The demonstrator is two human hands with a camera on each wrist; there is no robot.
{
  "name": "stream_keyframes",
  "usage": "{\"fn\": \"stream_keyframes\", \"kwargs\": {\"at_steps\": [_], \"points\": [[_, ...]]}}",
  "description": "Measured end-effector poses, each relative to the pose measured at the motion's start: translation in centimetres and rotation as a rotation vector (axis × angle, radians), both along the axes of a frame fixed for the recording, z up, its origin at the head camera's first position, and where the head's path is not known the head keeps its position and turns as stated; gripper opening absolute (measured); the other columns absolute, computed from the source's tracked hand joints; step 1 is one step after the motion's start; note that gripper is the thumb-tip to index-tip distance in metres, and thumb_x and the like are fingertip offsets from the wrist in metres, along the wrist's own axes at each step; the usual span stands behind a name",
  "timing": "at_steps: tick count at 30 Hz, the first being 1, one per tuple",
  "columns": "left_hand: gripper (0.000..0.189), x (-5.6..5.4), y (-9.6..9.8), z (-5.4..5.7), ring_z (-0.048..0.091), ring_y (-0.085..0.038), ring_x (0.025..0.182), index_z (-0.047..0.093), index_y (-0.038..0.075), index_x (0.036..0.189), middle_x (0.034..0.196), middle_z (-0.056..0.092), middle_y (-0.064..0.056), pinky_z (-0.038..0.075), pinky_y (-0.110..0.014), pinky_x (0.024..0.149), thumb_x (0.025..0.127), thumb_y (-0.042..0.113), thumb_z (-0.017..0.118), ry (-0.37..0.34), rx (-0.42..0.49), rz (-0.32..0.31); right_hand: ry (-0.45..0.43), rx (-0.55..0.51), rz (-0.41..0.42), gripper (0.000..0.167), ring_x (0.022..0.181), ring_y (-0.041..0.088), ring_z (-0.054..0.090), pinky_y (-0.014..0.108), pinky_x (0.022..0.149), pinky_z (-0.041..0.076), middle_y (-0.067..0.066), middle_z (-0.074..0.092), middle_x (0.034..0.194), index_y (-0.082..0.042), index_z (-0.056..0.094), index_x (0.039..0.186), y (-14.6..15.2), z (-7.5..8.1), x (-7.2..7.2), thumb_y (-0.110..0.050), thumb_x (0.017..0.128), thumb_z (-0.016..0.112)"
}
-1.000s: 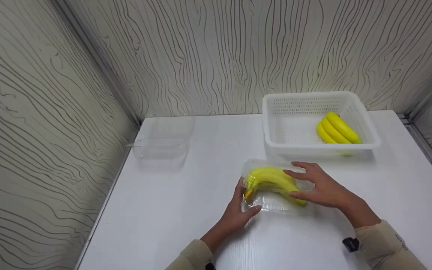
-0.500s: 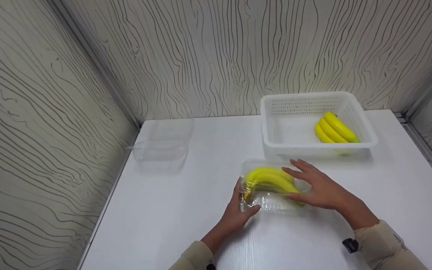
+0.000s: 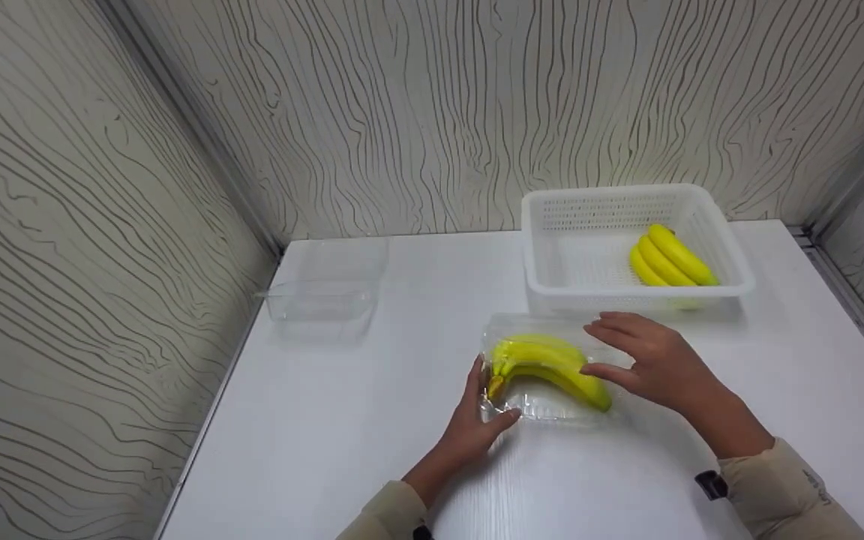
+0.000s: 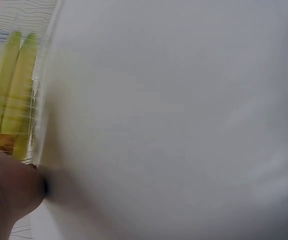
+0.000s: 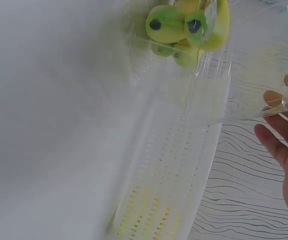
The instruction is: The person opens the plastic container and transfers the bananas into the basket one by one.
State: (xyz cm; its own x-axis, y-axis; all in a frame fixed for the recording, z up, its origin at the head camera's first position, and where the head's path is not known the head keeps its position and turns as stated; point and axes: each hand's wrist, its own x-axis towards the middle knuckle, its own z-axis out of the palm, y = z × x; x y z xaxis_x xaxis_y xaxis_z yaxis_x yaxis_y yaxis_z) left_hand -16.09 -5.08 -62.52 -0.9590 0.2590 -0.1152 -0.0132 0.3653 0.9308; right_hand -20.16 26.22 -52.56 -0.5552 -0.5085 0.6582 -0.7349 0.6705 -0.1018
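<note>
A clear plastic clamshell box [image 3: 548, 411] lies on the white table, with a bunch of yellow bananas [image 3: 552, 367] inside it. My left hand [image 3: 473, 427] grips the box's left end, its thumb at the front corner and fingers along the side. At the right end my right hand [image 3: 653, 360] is spread, thumb apart from the fingers. In the right wrist view its fingertips are at the corner of the raised clear lid [image 5: 256, 75], one showing through the plastic. Green banana tips [image 5: 166, 25] face that camera. The left wrist view shows bananas [image 4: 16, 90] through the ribbed wall.
A white perforated basket [image 3: 638, 291] stands at the back right, with another bunch of bananas [image 3: 672, 259] in its right half. Another clear clamshell box [image 3: 319, 304] sits with its lid up at the back left. Wood-grain-patterned panels [image 3: 417, 112] border the table.
My right hand has shifted right and slightly away from me, uncovering more of the bananas' tip end. The lid's far edge appears slightly higher. My left hand stays on the box.
</note>
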Motion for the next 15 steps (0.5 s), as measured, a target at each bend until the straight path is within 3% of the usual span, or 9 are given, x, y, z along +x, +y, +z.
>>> {"fn": "stream_keyframes", "kwargs": {"at_steps": [3,6,10,13,15], "points": [[0.104,-0.1,0.0,0.0,0.031,-0.036,0.165,0.003,0.036,0.173,0.177,0.031,-0.011,0.027,-0.066,0.131,0.097,0.048,0.073,-0.010,-0.007,0.002,0.182,-0.020,0.033,0.056,0.097,0.029,0.079,0.045,0.081,0.064,0.010,0.083,0.107,-0.007,0.083,0.114,0.0,0.9,-0.7,-0.059,0.098,0.070],[0.104,-0.1,0.0,0.0,0.033,-0.036,0.164,0.003,0.036,0.173,0.177,0.031,-0.012,0.027,-0.067,0.131,0.096,0.047,0.073,-0.002,-0.014,0.005,0.238,-0.052,-0.009,0.050,0.091,0.029,0.079,0.045,0.077,0.065,0.010,0.083,0.101,-0.007,0.083,0.111,-0.1,1.6,-1.1,-0.053,0.104,0.064],[0.103,0.0,0.1,0.1,0.033,-0.036,0.164,0.004,0.035,0.173,0.177,0.032,-0.012,0.027,-0.067,0.131,0.097,0.046,0.073,0.005,-0.022,0.007,0.156,-0.139,-0.114,0.029,0.095,0.030,0.078,0.046,0.079,0.064,0.010,0.082,0.106,-0.008,0.081,0.121,-0.3,1.6,-1.5,-0.028,0.100,0.076],[0.102,0.1,0.2,0.3,0.034,-0.036,0.163,0.005,0.036,0.173,0.176,0.033,-0.012,0.028,-0.067,0.131,0.096,0.045,0.073,0.006,-0.033,0.012,0.046,-0.196,-0.219,0.036,0.099,0.029,0.077,0.043,0.079,0.064,0.010,0.081,0.115,-0.010,0.078,0.130,-0.5,1.3,-1.9,-0.013,0.094,0.081],[0.103,0.1,0.3,0.3,0.035,-0.037,0.163,0.006,0.035,0.173,0.176,0.034,-0.013,0.028,-0.067,0.131,0.096,0.045,0.073,0.011,-0.033,0.015,-0.012,-0.223,-0.288,0.038,0.097,0.028,0.078,0.030,0.077,0.064,0.010,0.080,0.119,-0.013,0.075,0.134,-0.7,1.2,-2.3,-0.013,0.096,0.078]]}}
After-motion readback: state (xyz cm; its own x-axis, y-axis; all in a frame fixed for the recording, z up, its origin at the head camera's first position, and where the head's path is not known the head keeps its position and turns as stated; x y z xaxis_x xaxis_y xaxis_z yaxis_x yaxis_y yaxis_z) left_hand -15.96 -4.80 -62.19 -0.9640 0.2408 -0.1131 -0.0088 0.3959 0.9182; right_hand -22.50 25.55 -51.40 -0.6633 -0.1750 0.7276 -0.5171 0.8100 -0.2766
